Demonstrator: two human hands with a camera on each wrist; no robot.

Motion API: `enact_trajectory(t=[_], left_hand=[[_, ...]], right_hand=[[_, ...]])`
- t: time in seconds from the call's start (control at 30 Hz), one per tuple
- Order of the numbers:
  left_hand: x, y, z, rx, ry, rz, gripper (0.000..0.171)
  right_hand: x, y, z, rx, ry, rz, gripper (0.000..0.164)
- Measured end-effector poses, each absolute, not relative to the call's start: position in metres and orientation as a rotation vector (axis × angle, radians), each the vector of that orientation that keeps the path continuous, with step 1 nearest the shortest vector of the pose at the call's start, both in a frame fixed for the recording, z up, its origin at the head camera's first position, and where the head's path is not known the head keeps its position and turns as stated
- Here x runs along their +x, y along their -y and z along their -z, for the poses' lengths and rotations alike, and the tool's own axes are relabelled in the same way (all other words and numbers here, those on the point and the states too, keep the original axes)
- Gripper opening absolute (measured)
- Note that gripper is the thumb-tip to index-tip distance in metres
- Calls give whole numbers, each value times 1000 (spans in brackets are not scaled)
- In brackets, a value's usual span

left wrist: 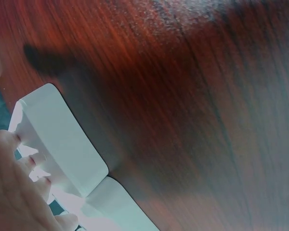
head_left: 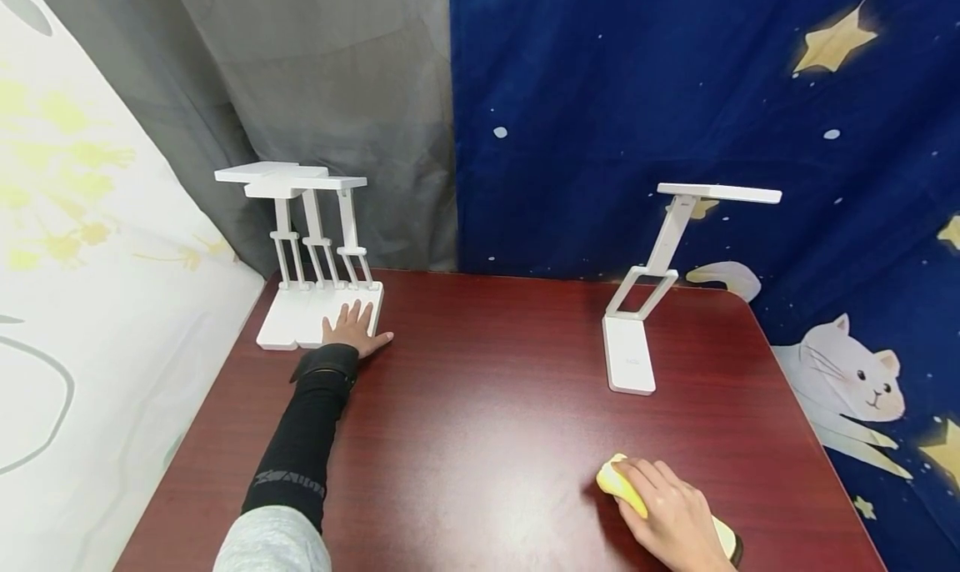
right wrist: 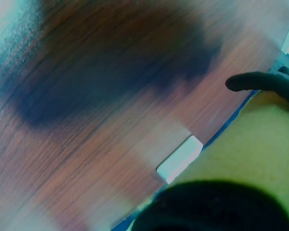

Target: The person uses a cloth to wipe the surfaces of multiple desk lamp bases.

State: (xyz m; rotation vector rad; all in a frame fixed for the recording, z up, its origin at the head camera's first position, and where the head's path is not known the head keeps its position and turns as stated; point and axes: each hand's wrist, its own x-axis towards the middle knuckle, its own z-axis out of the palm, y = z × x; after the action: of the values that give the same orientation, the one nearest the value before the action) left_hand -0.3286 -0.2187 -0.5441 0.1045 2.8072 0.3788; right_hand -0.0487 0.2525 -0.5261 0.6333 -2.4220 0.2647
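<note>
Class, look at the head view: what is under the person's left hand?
Under the left hand, a white lamp base shows around the fingers, with dark red table beside the thumb; what the palm covers cannot be seen.

Head view. At 12 to 2 o'clock, a dark blue curtain (head_left: pixel 615 113) patterned with white dots and stars; a yellow hanging star (head_left: pixel 836 42) is printed at 2 o'clock, a white cat (head_left: pixel 855 380) between 3 and 4. At 11 o'clock, a grey curtain (head_left: pixel 352 80) meets the blue along a vertical edge. Toward 9 to 10 o'clock, white fabric (head_left: pixel 90 272) with yellow blotches. At 3 o'clock, a lone white lamp (head_left: pixel 670 243) stands upright on its flat base.
</note>
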Motion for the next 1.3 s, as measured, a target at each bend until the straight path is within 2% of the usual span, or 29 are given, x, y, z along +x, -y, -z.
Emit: enact_trajectory(t=[0.17,0.5,0.87,1.1,1.3], left_hand=[[-328,216,540,96,-2805,-359,91],[-323,210,538,118,-2824,-344,90],[-317,202,534,143,-2837,-367,65],[-313,201,540,215,-2875,-326,62],[-308,195,533,189,-2830,-363,63]], right_hand=[[-48,-252,527,620,2427,-263,50],[-47,-251,528,609,2407,-256,40],[-45,-254,529,597,2416,-268,38],[-42,-254,529,589,2421,-279,37],[-42,-255,529,589,2406,-277,44]])
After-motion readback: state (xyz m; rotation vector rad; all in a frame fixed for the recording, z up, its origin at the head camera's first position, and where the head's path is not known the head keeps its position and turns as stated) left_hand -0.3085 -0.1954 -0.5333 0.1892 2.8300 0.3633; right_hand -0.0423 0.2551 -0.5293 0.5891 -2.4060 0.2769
